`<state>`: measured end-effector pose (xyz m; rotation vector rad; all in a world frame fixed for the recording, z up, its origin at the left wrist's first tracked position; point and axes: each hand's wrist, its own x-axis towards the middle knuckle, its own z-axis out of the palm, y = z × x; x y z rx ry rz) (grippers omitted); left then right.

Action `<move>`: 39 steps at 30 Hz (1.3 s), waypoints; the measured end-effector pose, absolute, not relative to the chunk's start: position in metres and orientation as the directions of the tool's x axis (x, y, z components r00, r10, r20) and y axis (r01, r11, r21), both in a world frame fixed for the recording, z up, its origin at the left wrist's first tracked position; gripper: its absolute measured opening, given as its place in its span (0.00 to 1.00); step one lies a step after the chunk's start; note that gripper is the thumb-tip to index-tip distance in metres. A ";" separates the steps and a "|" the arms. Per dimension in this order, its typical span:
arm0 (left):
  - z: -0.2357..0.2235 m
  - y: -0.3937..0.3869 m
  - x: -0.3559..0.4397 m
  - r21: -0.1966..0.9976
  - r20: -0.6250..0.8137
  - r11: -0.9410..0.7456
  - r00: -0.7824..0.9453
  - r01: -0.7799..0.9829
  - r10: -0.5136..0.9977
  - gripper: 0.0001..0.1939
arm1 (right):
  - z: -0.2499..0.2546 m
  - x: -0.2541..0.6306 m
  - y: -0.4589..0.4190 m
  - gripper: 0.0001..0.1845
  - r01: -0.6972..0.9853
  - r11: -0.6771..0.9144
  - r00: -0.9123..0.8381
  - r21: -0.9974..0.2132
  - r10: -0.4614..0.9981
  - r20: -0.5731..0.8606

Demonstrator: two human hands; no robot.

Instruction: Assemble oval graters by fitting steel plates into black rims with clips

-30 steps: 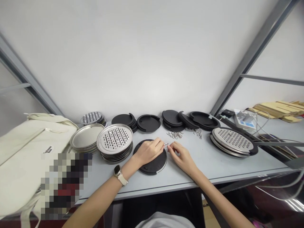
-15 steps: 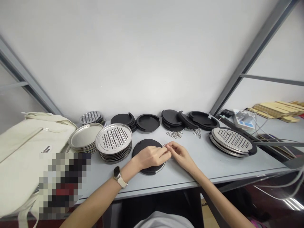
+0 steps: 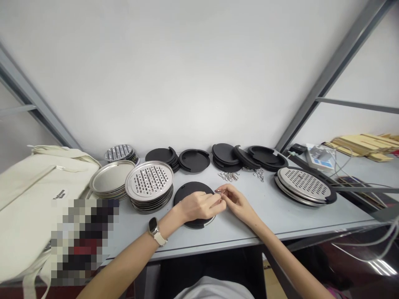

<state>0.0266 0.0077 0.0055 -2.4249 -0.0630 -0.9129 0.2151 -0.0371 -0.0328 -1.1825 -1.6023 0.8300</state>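
Right in front of me lies a round black lid (image 3: 189,190), with a strip of silver rim showing at its lower right edge. My left hand (image 3: 199,206) rests over this lid, fingers curled and closed, its tips against those of my right hand. Between the fingertips of my right hand (image 3: 235,202), pinched at the lid's right side, a small metal hook (image 3: 217,191) shows in part. Whether the left fingers also grip the hook is hidden. Behind the hands lie a loose pile of wire hooks (image 3: 229,176) and a smaller group of hooks (image 3: 258,175).
At left stand a stack of round metal graters (image 3: 151,182), a stack of plain metal discs (image 3: 112,177) and a cream bag (image 3: 34,199). Black lids (image 3: 195,160) line the wall. More graters (image 3: 304,182) lie at right, before a blue-white device (image 3: 321,158) with cables.
Both hands stay at the lid's right side. The right fingertips have shifted slightly up, and the small metal hook between them shows at a different angle.
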 end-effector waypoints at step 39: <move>0.004 0.010 0.027 -0.368 0.556 -0.858 0.824 0.358 0.105 0.10 | -0.025 0.212 -0.046 0.06 0.476 0.358 -0.018 -0.803 0.917 0.398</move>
